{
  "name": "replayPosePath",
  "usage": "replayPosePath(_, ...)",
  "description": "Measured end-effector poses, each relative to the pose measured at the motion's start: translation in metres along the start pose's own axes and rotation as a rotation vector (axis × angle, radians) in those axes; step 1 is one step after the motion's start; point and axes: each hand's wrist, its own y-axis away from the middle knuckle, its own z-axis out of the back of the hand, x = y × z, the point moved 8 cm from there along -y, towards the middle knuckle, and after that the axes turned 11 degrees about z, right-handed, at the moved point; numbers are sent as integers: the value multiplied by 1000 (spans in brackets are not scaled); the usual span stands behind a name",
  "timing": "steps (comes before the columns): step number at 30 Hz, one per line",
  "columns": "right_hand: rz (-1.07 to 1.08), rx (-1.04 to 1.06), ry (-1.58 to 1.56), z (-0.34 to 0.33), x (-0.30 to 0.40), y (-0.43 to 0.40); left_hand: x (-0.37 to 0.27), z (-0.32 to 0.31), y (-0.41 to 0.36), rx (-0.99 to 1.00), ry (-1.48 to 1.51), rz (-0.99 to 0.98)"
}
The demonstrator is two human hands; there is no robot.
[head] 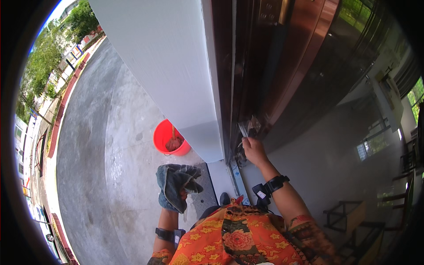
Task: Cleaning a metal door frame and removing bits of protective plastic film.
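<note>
My left hand (183, 194) is mostly hidden under a crumpled grey-blue cloth (172, 185), which it grips over the concrete ground. With fingers closed, my right hand (254, 149) holds a thin, pale flat object (243, 130) against the lower part of a dark brown, glossy door (251, 82); what this object is, I cannot tell. Beside the white wall stands a red plastic bucket (159, 136) with a mop (174, 143) in it, its wooden handle partly hidden by the wall.
The white wall (159, 59) juts out between the yard and the door. A doorsill (237, 175) runs near a dark shoe (224, 198). Wooden stools (356, 217) stand in the room at lower right. A red-edged kerb (68, 96) borders the yard at far left.
</note>
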Motion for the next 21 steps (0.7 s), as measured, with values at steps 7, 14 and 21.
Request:
replayPosePath(7,156,260,353,4,-2,35,6,7,5,-2,-48,-65)
replayPosePath(14,413,209,637,20,48,31,7,7,1,-84,-29,-32)
replayPosePath(21,706,-18,407,60,102,13,13,13,0,-34,-97,-89)
